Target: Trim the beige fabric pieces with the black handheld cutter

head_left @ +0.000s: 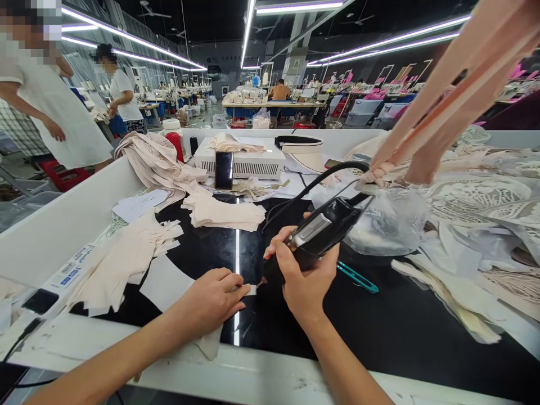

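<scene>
My right hand (310, 278) is wrapped around a black handheld power tool (323, 230) with a silver lever plate and a thick cable. The tool slants, its dark tip pointing down toward my left hand. Fingers together, my left hand (215, 295) holds a small pale fabric piece (253, 289) down on the glossy black table (270, 326); the piece's end pokes out toward the tip. Whether the tip touches it I cannot tell. Peach fabric strips (455, 84), knotted at the tool's upper end, run up to the right. Pale cloth (208, 343) lies under my left wrist.
Cut beige pieces (228, 211) and a fanned stack (122, 261) lie at left. Behind stand a phone (224, 170) and a vented white box (253, 163). Teal snips (358, 278), a plastic bag (388, 225) and lace pieces (481, 194) lie right. People stand beyond the white side wall (80, 214).
</scene>
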A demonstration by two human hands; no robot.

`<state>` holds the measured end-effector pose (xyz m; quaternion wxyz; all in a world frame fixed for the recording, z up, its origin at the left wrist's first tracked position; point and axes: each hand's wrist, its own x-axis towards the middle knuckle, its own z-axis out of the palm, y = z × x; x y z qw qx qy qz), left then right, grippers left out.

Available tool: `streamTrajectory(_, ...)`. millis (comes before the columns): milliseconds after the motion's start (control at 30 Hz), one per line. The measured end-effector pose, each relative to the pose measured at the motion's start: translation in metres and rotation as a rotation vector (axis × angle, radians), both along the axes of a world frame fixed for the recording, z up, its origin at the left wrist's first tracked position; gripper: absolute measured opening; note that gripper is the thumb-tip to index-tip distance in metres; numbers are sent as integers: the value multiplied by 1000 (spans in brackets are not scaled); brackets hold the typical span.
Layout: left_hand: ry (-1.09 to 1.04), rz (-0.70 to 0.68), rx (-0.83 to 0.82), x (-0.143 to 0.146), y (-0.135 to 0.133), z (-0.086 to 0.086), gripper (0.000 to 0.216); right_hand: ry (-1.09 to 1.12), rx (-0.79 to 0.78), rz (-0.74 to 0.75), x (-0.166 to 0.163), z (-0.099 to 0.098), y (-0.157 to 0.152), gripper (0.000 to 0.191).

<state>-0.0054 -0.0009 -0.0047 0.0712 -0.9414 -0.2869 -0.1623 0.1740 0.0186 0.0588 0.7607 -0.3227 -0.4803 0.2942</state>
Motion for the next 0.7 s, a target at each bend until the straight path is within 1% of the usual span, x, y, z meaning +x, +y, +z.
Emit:
streamTrajectory(100,4,-2,-5,0,0,1,30,34,5,19,-1,1,-3,39)
streamTrajectory(200,-1,-3,-21,0,-1,2,29,20,-11,41,-1,0,-7,36)
streamTrajectory(433,-24,1,-46,0,-3,7,26,1,-32,31,-1,-3,-8,32)
streamTrajectory(600,-121,-36,-30,-3,-6,7,26,0,16,47,-2,2,-8,33)
streamTrajectory(700,-138,-43,-38,-6,-8,5,28,2,31,46,-2,3,-9,38)
